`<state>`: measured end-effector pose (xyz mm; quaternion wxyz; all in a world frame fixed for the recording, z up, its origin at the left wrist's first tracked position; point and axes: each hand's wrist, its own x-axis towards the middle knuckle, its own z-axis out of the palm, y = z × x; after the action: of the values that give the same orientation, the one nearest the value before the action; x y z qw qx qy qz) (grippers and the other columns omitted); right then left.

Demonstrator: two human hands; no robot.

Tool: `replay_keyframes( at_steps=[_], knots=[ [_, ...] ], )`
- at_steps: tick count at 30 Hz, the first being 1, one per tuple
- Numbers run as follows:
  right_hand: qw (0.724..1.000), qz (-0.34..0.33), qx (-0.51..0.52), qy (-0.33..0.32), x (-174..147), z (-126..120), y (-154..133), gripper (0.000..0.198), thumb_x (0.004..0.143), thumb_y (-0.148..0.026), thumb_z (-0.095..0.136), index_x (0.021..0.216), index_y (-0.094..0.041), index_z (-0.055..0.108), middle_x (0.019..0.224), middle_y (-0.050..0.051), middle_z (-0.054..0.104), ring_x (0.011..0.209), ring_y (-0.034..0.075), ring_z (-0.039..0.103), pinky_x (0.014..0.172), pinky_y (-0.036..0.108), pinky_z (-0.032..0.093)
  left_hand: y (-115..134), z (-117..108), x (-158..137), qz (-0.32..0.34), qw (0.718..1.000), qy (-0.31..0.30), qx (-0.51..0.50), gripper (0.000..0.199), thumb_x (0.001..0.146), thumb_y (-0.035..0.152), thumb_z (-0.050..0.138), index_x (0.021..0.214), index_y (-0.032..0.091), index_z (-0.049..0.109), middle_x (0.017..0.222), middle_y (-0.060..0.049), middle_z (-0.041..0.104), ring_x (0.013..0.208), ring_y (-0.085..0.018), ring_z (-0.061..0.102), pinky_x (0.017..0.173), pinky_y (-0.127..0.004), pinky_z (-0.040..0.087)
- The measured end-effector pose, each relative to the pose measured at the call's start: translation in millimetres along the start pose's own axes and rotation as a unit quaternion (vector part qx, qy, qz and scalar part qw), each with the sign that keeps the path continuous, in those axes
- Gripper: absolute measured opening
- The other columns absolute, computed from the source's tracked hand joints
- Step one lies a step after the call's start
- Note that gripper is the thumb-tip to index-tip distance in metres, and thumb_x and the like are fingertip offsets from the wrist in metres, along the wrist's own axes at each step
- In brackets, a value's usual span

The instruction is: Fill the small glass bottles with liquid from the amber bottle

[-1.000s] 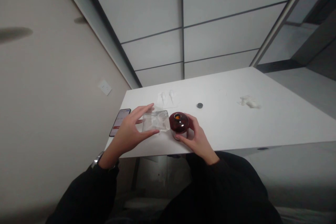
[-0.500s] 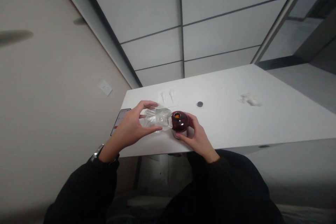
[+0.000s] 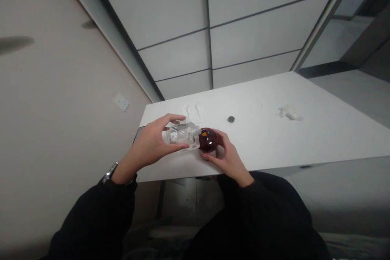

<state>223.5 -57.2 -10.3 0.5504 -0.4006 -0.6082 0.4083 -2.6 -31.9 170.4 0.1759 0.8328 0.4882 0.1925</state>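
Note:
My left hand [image 3: 154,140] is closed around a clear, square-sided bottle [image 3: 183,135], thumb on the near side and fingers on the far side. The bottle lies tilted, its neck towards the right, close to the mouth of a round, dark red glass bottle [image 3: 208,141]. Whether the two touch I cannot tell. My right hand [image 3: 227,156] grips the red bottle from its right side, fingers behind and thumb in front. An orange tint shows inside its round opening. A small dark disc, like a cap [image 3: 231,119], lies on the table behind it.
On the white table [image 3: 265,142], a crumpled white tissue [image 3: 290,113] lies to the right. Two small, pale pieces [image 3: 197,109] lie on a thin sheet near the back. A phone [image 3: 138,133] is partly hidden behind my left hand. White panelled doors [image 3: 179,59] stand behind.
The clear bottle has turned in my left hand, and its neck now points at the red bottle's mouth. My right hand keeps its hold. The view has shifted slightly.

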Motion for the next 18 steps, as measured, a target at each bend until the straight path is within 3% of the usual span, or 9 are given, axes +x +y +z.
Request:
replay_keyframes(
  at_steps=[18],
  knots=[
    [1.0, -0.001, -0.003, -0.005, -1.2, -0.6, -0.9, 0.08, 0.082, -0.046, 0.089, 0.148, -0.028, 0.047, 0.154, 0.013, 0.059, 0.142, 0.032, 0.06, 0.122, 0.057, 0.047, 1.0, -4.4, 4.5, 0.053, 0.998, 0.001, 0.038, 0.066, 0.08, 0.061, 0.083, 0.135, 0.026, 0.07, 0.138, -0.01, 0.074, 0.128, -0.032, 0.069, 0.107, -0.05, 0.059]
  ],
)
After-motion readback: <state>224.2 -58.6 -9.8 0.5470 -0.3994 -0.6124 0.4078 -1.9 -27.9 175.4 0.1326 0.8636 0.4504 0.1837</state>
